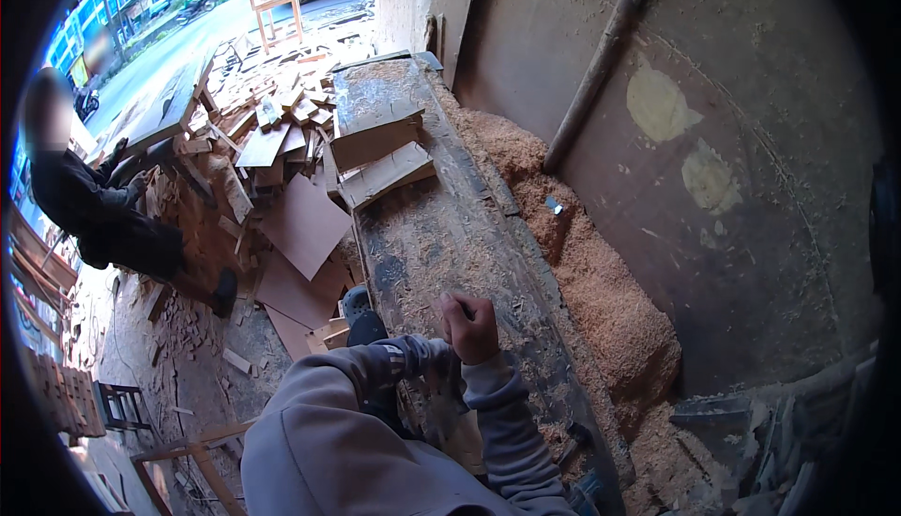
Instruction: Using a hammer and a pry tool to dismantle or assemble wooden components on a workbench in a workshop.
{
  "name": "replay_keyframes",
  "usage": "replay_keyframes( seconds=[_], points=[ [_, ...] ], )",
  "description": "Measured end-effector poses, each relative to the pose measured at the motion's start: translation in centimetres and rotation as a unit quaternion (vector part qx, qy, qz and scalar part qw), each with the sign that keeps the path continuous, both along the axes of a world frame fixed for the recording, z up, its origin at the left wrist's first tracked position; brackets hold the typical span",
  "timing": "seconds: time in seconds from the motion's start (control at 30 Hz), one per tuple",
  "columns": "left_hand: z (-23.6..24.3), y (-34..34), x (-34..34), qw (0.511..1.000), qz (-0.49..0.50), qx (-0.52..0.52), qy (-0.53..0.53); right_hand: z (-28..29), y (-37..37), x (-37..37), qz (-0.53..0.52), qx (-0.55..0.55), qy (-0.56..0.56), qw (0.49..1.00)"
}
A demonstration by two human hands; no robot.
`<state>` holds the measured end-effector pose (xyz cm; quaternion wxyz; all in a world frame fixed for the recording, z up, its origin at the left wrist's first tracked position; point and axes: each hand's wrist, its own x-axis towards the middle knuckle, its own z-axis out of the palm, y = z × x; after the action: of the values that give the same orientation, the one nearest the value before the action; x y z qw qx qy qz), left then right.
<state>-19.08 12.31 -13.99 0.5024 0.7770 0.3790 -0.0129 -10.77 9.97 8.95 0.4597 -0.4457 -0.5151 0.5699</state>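
Note:
My right hand point(471, 328) is closed above the long workbench point(427, 239), its thumb against the curled fingers. A small dark spot shows between them, and I cannot make out whether it is a held thing. A grey sleeve covers my left arm point(324, 371), which bends across in front of me toward the right wrist. My left hand is hidden there, so its fingers do not show. Wood shavings and dust lie over the bench top around my right hand. Farther along the bench, two wooden pieces point(389, 175) sit at an angle across it.
A heap of shavings point(601, 300) runs between the bench and the wall point(741, 225). Wood offcuts point(272, 131) and flat panels point(305, 225) cover the floor left of the bench. A person in dark clothes point(103, 202) stands at another table point(169, 108) on the left.

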Motion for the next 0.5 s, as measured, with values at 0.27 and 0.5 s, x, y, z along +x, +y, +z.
replay_keyframes(
  seconds=[0.27, 0.5],
  points=[
    [0.2, -0.8, 0.0, 1.000, 0.003, 0.004, -0.012, 1.3, -2.3, -1.6, 0.049, 0.081, -0.139, 0.986],
    [0.5, -1.8, 0.9, 1.000, 0.015, 0.007, -0.011, 2.4, -3.7, -2.6, 0.005, 0.133, -0.144, 0.981]
  ],
)
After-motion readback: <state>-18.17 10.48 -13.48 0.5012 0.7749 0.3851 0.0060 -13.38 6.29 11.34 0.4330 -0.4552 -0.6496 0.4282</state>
